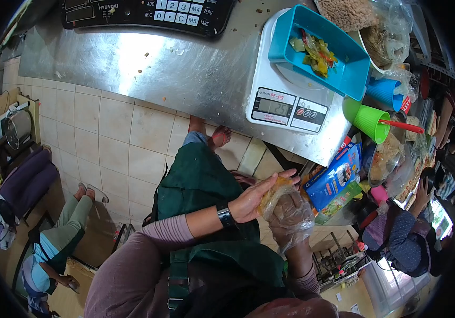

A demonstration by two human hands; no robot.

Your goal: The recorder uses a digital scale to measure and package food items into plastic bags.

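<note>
My left hand (249, 200), bare and with a dark band at the wrist, holds a clear plastic bag (269, 198) with yellowish food in it. My right hand (291, 214) wears a thin clear plastic glove and presses against the same bag from the other side. Both hands are in front of my green apron (199, 179), off the edge of the steel table (195, 71). On the table, a white digital kitchen scale (289, 107) bears a blue rectangular plastic container (354, 75) with sliced pickled vegetables (317, 53) inside.
A black counter scale (144, 16) stands at the table's far edge. To the right are a green cup (370, 123) with a red-handled utensil, a blue cup (382, 93), a blue package (333, 177) and bagged food (388, 155). Co-workers sit at lower left (52, 246) and right (398, 238).
</note>
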